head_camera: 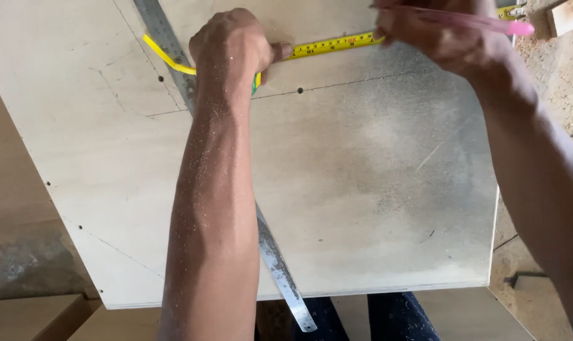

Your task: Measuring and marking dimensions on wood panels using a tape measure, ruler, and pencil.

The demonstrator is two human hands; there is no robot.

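Observation:
A pale plywood board [362,189] lies flat below me, marked with pencil lines and small holes. My left hand [233,47] is closed around a tape measure case at the board's far side, and its yellow tape [334,44] runs right across the board. My right hand [435,31] pinches a pink pen [488,24] against the tape near the far right edge. A long steel ruler [280,271] lies diagonally on the board and passes under my left forearm.
Sawdust covers the floor at the right [558,76]. Wooden panels [27,316] sit at the lower left. My dark trouser legs [394,316] show below the board's near edge. A wood block [567,16] sits at the top right corner.

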